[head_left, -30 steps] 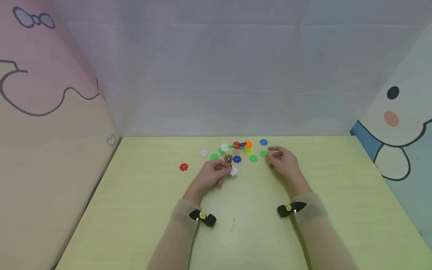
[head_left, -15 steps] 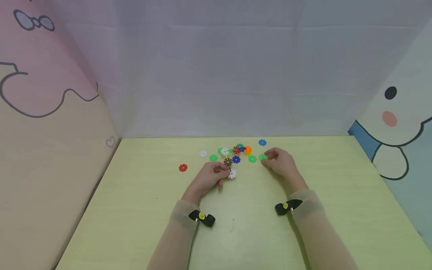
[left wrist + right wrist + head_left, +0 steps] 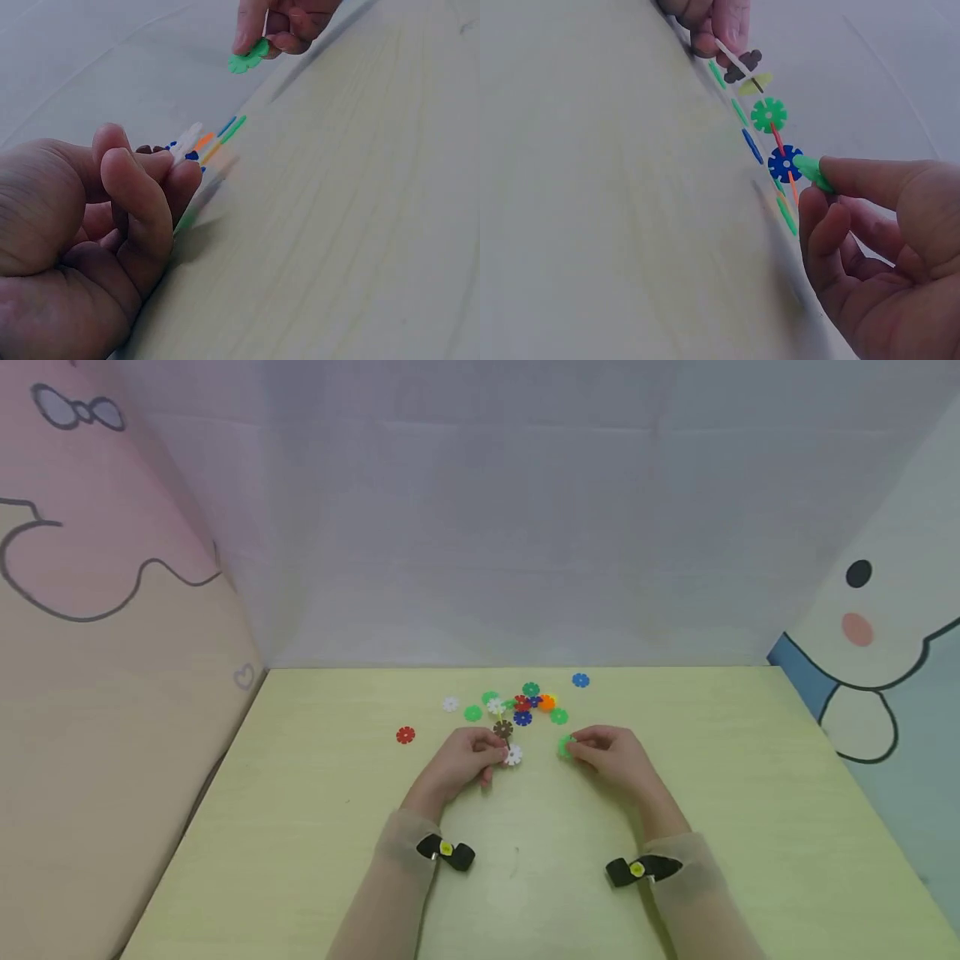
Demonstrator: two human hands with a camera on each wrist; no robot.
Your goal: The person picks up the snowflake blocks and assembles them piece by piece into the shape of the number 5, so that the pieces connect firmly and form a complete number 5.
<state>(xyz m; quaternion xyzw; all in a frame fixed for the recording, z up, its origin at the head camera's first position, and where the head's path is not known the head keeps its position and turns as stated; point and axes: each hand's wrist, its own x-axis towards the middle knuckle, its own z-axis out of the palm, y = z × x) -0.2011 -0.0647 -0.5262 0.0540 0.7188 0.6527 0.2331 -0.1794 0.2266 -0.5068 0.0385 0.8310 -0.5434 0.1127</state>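
Observation:
My left hand (image 3: 459,760) pinches the near end of a chain of notched plastic discs, by the white disc (image 3: 513,756). From there the linked chain runs away past a brown disc (image 3: 502,728), with yellow, green, red, blue and orange ones further along; in the right wrist view it hangs above the table, its green disc (image 3: 769,115) and blue disc (image 3: 781,166) facing the camera. Between thumb and fingers, my right hand (image 3: 613,758) holds a single green disc (image 3: 565,747), apart from the white one. Fingers partly hide both held discs.
Loose discs lie on the pale table (image 3: 337,827): a red disc (image 3: 406,735) at left, a white disc (image 3: 450,703), a green disc (image 3: 472,713), a dark blue disc (image 3: 522,718), another green disc (image 3: 559,716) and a blue disc (image 3: 581,680) at back. A light curtain (image 3: 465,543) stands behind.
My right hand has picked up the green disc from the table and brought it nearer and to the left. My left hand, with the chain, has shifted slightly nearer.

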